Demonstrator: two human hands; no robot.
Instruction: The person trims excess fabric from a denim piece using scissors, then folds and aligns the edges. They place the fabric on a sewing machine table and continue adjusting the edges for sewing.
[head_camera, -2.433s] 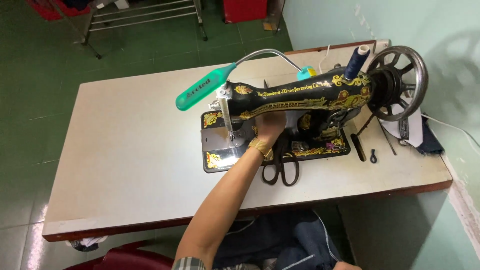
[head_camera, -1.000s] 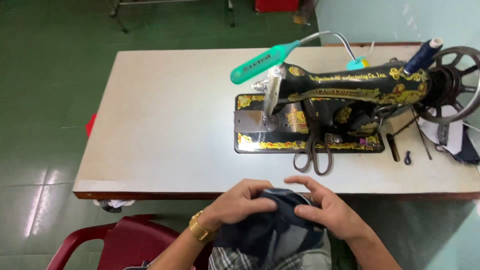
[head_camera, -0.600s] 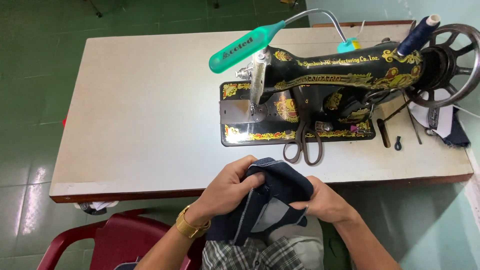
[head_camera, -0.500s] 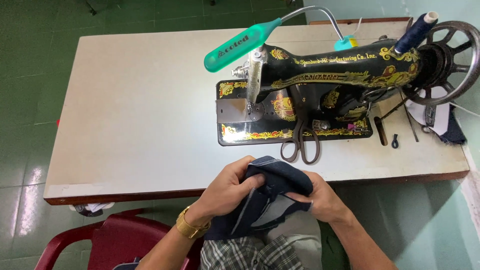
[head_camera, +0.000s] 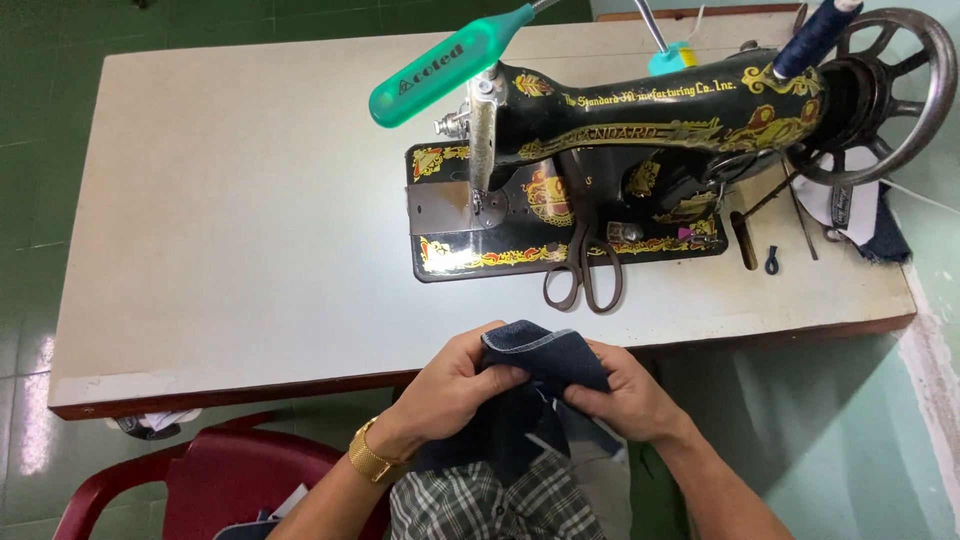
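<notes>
I have one piece of dark denim (head_camera: 535, 385) pinched between both grips, left hand (head_camera: 455, 385) and right hand (head_camera: 625, 395), over my lap at 6 o'clock, off the surface (head_camera: 220, 220). Nothing is under the needle yet. At 12 o'clock stands one sewing machine (head_camera: 640, 150), one pair of scissors (head_camera: 585, 275) before it.

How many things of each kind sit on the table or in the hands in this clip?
Sewing machine: 1
Green lamp: 1
Scissors: 1
Thread spool: 1
Dark denim pieces: 2, one held by left hand and right hand, one at the table's right edge
Total: 6
</notes>
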